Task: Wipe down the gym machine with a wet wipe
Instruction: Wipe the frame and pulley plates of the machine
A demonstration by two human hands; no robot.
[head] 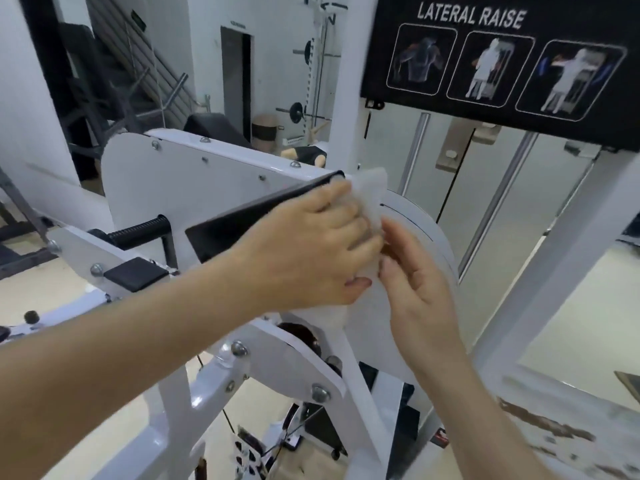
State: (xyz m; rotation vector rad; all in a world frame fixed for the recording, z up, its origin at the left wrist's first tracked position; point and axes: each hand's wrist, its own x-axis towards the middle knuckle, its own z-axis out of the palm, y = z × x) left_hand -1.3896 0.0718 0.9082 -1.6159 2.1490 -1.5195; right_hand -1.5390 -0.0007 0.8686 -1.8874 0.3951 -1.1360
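The wet wipe [372, 192] sits bunched against the white round cam [424, 237] of the lateral raise machine [173, 181], beside its black arm pad [256, 216]. It would be best spread flat and pressed evenly (bunched wipes skip patches). The left hand [311, 247] curls around it, thumb beneath. The right hand [415, 285] is loosely open, its fingertips [385, 268] touching the wipe's edge.

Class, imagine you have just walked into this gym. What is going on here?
A person is wiping down a white lateral raise machine. Their left hand holds a wet wipe against the machine's round white wheel, next to a black pad. Their right hand touches the wipe's edge with its fingertips, perhaps adjusting it. The wiping is under way, not finished.
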